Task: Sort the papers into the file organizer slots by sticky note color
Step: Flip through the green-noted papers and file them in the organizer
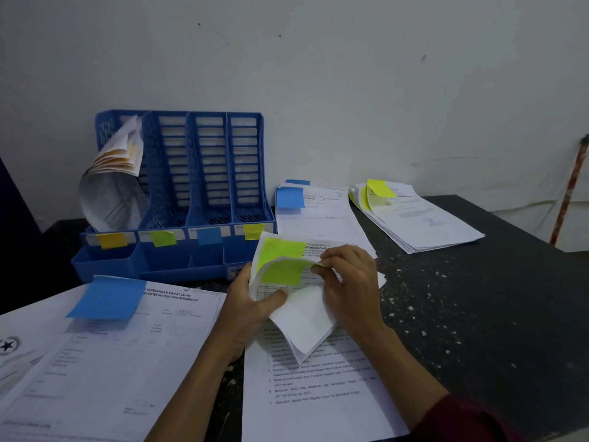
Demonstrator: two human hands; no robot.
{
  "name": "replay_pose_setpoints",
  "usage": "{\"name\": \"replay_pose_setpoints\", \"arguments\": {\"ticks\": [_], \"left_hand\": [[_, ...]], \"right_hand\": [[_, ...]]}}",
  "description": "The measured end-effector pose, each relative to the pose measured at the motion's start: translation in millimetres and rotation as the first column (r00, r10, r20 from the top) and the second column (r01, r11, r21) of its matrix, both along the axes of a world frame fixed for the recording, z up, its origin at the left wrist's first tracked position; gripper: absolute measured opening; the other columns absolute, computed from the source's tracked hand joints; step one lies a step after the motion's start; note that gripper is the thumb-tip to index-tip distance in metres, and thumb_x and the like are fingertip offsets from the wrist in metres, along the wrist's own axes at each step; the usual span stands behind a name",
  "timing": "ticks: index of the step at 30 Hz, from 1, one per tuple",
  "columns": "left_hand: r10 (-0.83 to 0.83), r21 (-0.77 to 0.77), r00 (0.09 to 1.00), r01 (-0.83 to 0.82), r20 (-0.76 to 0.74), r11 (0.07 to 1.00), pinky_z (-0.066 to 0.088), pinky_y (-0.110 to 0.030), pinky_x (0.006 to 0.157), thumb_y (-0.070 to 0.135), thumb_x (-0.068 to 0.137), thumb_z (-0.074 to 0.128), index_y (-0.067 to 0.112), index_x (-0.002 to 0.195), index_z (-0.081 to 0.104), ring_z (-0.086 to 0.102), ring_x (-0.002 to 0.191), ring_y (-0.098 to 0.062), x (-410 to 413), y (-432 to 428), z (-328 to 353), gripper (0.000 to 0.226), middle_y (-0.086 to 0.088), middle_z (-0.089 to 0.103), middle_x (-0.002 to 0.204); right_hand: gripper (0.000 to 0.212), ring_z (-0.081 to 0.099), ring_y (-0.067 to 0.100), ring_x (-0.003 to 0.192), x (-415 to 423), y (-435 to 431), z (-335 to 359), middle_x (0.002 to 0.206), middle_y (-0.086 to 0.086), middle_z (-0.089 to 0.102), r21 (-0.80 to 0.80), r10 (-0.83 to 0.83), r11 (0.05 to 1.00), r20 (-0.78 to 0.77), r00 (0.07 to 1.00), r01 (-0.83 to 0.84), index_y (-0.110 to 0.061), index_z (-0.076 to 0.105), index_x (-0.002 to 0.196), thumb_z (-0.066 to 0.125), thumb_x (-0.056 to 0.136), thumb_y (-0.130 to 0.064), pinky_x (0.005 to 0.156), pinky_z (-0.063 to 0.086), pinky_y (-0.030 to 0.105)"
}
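The left hand (251, 301) grips the curled green-noted papers (287, 272) while the right hand (350, 282) pinches their top edge, seemingly squaring them for the green-labelled slot (169, 199) of the file organizer (247, 122).

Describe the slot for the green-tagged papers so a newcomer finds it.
Against the white wall stands a blue plastic file organizer with four upright slots. Take the second slot from the left; only its front label carries a lime-green sticky note.

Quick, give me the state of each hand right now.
Left hand: closed on the papers, thumb pressed on top.
Right hand: closed, fingers pinching the upper edge of the same papers.
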State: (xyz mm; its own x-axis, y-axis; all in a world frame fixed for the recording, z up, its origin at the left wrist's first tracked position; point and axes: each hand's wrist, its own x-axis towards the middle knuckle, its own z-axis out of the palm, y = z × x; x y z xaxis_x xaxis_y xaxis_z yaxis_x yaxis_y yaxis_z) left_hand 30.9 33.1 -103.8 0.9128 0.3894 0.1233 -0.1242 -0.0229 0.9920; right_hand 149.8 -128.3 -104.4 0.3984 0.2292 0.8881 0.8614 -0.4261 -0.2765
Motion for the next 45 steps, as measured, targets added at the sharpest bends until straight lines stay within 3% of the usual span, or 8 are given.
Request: {"name": "replay_pose_setpoints", "arguments": {"ticks": [3,11,17,20,24,31,39,45], "left_hand": [[0.009,-0.004,1.000,-0.009,-0.004,1.000,0.058,-0.033,0.078,0.025,0.069,0.079,0.024,0.115,0.063,0.072,0.093,-0.019,-1,0,0,0.049,0.002,0.076,0.099],[-0.031,-0.024,0.999,0.031,0.039,0.999,0.058,-0.032,0.079,0.061,0.055,0.087,0.024,0.120,0.062,0.073,0.098,-0.019,-4,-5,9,0.078,0.001,0.076,0.108],[-0.015,0.003,0.998,0.015,0.053,1.000,0.056,-0.030,0.086,0.088,0.056,0.065,0.024,0.120,0.061,0.072,0.103,-0.015,-6,-6,11,0.091,0.003,0.075,0.112],[-0.020,-0.007,0.999,0.020,0.027,1.000,0.053,-0.038,0.095,0.077,0.073,0.056,0.026,0.121,0.062,0.070,0.107,-0.015,-7,-7,13,0.071,0.004,0.075,0.114],[-0.044,-0.033,0.999,0.044,0.003,0.998,0.053,-0.049,0.099,0.050,0.083,0.068,0.023,0.123,0.063,0.072,0.105,-0.020,-7,-7,15,0.049,0.000,0.075,0.114],[-0.041,-0.050,0.998,0.039,-0.038,0.998,0.052,-0.055,0.098,0.028,0.079,0.073,0.021,0.121,0.063,0.071,0.106,-0.027,-4,0,7,0.044,-0.004,0.075,0.113],[-0.042,-0.031,0.999,0.042,-0.028,0.999,0.058,-0.047,0.088,0.022,0.076,0.072,0.023,0.120,0.062,0.073,0.100,-0.025,-3,0,4,0.045,-0.002,0.076,0.108],[-0.058,-0.027,0.998,0.058,-0.016,0.998,0.060,-0.036,0.079,0.018,0.072,0.074,0.023,0.121,0.059,0.074,0.097,-0.021,-3,-1,4,0.051,0.000,0.077,0.106]], "right_hand": [[0.025,0.064,0.020,0.082,-1,2,3,0.083,-0.003,0.070,-0.021,0.040,0.999,-0.051,0.998,-0.041,-0.012,0.071,0.079,0.063,0.094,-0.030,0.092,0.045,0.037],[0.072,0.061,0.024,0.061,-14,1,10,0.062,0.003,0.065,0.053,0.079,0.996,-0.276,0.958,-0.067,-0.005,0.069,0.070,0.029,0.104,-0.055,0.057,0.049,0.042],[0.063,0.061,0.014,0.074,-19,1,13,0.059,-0.009,0.062,0.107,0.173,0.984,-0.438,0.882,-0.141,-0.032,0.070,0.071,0.024,0.100,-0.062,0.070,0.050,0.040],[0.057,0.058,0.014,0.085,-19,2,12,0.062,-0.005,0.065,0.087,0.181,0.983,-0.451,0.874,-0.159,-0.046,0.060,0.067,0.018,0.098,-0.068,0.080,0.046,0.040],[0.067,0.059,0.010,0.085,-19,2,12,0.063,-0.016,0.062,0.007,0.114,0.992,-0.434,0.894,-0.124,-0.037,0.072,0.072,0.018,0.099,-0.066,0.089,0.039,0.044],[0.058,0.070,0.012,0.066,-17,-1,14,0.053,-0.015,0.063,0.107,0.197,0.980,-0.472,0.859,-0.166,-0.055,0.060,0.055,0.026,0.102,-0.058,0.067,0.054,0.044],[0.062,0.063,0.006,0.049,-12,-9,13,0.056,-0.011,0.067,0.056,0.113,0.994,-0.431,0.895,-0.098,-0.022,0.065,0.058,0.037,0.099,-0.059,0.051,0.051,0.037],[0.011,0.053,0.000,0.046,-10,-7,10,0.087,-0.021,0.066,-0.100,-0.044,0.995,-0.298,0.954,0.015,-0.025,0.064,0.096,0.068,0.093,-0.034,0.053,0.043,0.024]]}}
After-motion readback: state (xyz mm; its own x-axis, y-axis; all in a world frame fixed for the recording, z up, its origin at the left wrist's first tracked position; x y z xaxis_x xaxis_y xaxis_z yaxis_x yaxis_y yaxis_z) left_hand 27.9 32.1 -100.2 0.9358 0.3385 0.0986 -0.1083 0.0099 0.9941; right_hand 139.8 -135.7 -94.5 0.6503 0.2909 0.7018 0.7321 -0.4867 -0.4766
